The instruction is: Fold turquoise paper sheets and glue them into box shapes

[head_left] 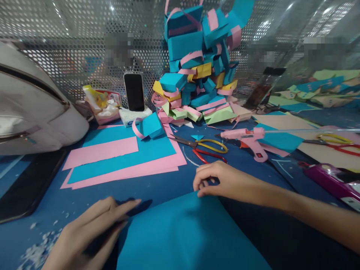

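A large sheet of blue paper point(174, 232) lies in front of me, its far edge slightly raised. My right hand point(210, 178) pinches that sheet at its far right corner between thumb and curled fingers. At the sheet's left edge is my left hand point(95, 225), with the index finger stretched out and the thumb apart from it, close against the paper. Just beyond my right hand, scissors point(197, 144) with one yellow and one red handle lie with parted blades. A pink glue gun point(250, 138) rests to the right of them, a clear glue stick in its back.
Blue and pink sheets point(157, 153) lie at the left, near a phone point(134, 92) propped upright. A tall pile of folded paper boxes point(185, 48) stands against the perforated metal screen. A white bag point(36, 108), a dark tablet point(30, 183) and a purple tool point(332, 180) flank the workspace.
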Motion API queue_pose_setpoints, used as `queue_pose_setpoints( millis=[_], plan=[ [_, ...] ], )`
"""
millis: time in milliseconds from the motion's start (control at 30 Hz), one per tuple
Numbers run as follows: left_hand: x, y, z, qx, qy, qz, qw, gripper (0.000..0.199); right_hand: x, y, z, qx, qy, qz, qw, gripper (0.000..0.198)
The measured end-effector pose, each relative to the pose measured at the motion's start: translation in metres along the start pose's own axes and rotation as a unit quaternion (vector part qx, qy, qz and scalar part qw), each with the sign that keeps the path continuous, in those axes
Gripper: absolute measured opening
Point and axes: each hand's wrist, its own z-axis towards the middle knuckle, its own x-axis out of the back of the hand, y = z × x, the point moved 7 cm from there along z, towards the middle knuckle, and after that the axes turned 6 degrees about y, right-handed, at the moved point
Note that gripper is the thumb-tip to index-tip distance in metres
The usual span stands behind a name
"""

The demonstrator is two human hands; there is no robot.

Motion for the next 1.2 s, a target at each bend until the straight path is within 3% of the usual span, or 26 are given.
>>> queue_pose_setpoints(
  millis=[167,433,633,1000,1200],
  plan=[
    [0.011,0.007,0.010,0.041,0.031,-0.045,0.998,0.033,-0.001,-0.019,-0.003,0.032,0.028,-0.005,0.999,0.007],
    [0.022,0.020,0.011,0.074,0.045,-0.085,0.993,0.032,-0.008,-0.078,-0.005,0.118,0.068,-0.087,0.987,0.008],
    [0.033,0.031,0.011,0.127,0.049,-0.104,0.985,0.029,-0.015,-0.112,0.000,0.163,0.077,-0.090,0.979,0.008],
    [0.027,0.021,0.005,0.237,-0.002,-0.238,0.942,0.023,-0.025,-0.110,0.002,0.194,0.021,0.031,0.980,0.013],
    [0.013,0.010,0.011,0.244,-0.014,-0.243,0.939,0.029,-0.028,-0.097,0.016,0.216,0.029,0.006,0.976,0.015]
  ],
)
